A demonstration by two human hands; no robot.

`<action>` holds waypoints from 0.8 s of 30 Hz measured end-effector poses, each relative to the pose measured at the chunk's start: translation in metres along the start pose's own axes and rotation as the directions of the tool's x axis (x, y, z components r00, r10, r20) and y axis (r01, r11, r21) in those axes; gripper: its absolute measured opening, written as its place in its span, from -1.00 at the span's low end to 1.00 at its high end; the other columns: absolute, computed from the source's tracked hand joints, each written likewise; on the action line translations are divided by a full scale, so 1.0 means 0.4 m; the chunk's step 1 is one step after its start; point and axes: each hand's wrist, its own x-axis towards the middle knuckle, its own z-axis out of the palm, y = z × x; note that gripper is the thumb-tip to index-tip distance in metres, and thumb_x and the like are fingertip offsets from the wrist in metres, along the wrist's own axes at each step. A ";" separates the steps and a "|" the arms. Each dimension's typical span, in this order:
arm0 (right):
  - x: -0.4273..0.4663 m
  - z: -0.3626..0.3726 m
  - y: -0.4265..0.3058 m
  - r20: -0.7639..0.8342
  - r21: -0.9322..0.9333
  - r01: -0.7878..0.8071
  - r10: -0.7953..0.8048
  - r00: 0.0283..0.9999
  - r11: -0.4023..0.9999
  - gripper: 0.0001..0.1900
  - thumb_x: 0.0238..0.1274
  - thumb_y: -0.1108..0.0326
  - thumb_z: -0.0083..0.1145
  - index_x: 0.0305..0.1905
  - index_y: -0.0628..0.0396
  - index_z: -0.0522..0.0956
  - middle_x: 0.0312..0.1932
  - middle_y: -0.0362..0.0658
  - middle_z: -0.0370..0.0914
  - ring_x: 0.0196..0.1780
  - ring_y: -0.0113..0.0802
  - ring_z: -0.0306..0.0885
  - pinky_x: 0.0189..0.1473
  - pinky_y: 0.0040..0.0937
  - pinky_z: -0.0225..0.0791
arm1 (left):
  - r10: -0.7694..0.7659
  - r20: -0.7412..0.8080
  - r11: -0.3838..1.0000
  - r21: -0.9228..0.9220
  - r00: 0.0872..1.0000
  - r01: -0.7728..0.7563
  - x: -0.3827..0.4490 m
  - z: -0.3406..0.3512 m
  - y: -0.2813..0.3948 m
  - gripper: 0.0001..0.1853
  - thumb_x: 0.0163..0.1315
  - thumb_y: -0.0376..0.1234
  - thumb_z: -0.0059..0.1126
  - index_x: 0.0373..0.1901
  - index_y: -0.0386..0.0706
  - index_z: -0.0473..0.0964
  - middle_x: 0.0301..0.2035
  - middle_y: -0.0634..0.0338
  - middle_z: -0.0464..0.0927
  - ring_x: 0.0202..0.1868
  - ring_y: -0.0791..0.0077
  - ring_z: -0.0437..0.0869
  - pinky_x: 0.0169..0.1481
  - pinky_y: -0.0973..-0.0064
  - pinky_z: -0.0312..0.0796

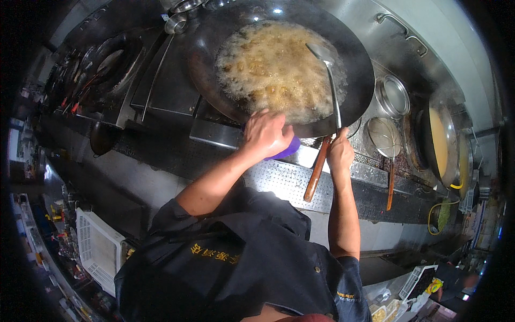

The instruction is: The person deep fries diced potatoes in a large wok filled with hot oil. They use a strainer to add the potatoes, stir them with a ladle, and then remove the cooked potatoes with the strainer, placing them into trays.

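Observation:
A large black wok (201, 72) holds bubbling oil (277, 64) with browned pieces in it. My left hand (267, 131) lies at the wok's near rim, gripping a purple cloth (286, 149) between palm and rim. My right hand (341, 151) is closed around the long handle of a metal wok spatula (334, 90), whose blade rests over the oil at the right side of the wok. Beside my right hand, a wooden handle (317, 169) slants down over the stove's front edge; its far end is hidden under the wok.
Right of the wok are a round metal pan (396, 94), a wire skimmer (384, 137) and a wok of yellowish liquid (437, 141). A long-handled ladle (176, 24) lies left. Another wok (108, 60) stands farther left. A white plastic basket (98, 245) is behind; a person (452, 281) stands at lower right.

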 end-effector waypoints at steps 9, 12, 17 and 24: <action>0.002 0.037 0.049 -0.072 0.089 0.102 -0.096 0.993 0.991 -0.70 0.52 0.19 -0.01 0.11 0.17 0.41 -0.32 0.28 0.68 -0.21 0.36 0.68 -0.17 0.23 0.49 | -0.050 0.071 0.999 0.024 0.996 0.048 0.006 -0.005 0.004 -0.70 0.15 -0.18 0.34 -0.57 -0.19 0.55 -0.52 0.00 0.62 -0.37 0.04 0.70 -0.20 0.11 0.52; -0.030 -0.009 0.055 -0.027 0.296 0.111 -0.107 0.994 0.949 -0.68 0.46 0.27 0.08 0.17 0.14 0.40 -0.30 0.29 0.68 -0.18 0.42 0.64 -0.17 0.24 0.43 | -0.090 0.104 0.996 0.010 0.991 0.089 0.001 -0.018 0.006 -0.70 0.19 -0.15 0.30 -0.51 -0.21 0.63 -0.49 -0.04 0.67 -0.36 -0.01 0.75 -0.18 0.08 0.57; -0.141 -0.160 0.122 0.025 0.443 0.052 -0.070 0.997 0.895 -0.47 0.40 0.48 0.18 0.41 0.05 0.34 -0.52 0.03 0.54 -0.48 -0.18 0.54 -0.32 -0.16 0.41 | -0.178 0.219 0.983 0.006 0.959 0.181 0.007 -0.025 0.018 -0.65 0.24 -0.10 0.23 -0.45 -0.21 0.68 -0.45 -0.07 0.71 -0.37 -0.07 0.77 -0.15 0.06 0.59; -0.224 -0.508 0.086 0.183 0.018 0.162 -0.162 0.970 0.987 -0.42 0.36 0.53 0.23 0.45 -0.07 0.50 0.06 0.18 0.70 0.02 -0.05 0.79 -0.03 -0.21 0.57 | -0.004 -0.027 1.000 -0.028 1.000 0.004 -0.031 0.020 -0.039 -0.68 0.26 -0.14 0.26 -0.50 -0.21 0.63 -0.52 -0.10 0.63 -0.39 -0.11 0.73 -0.21 0.00 0.52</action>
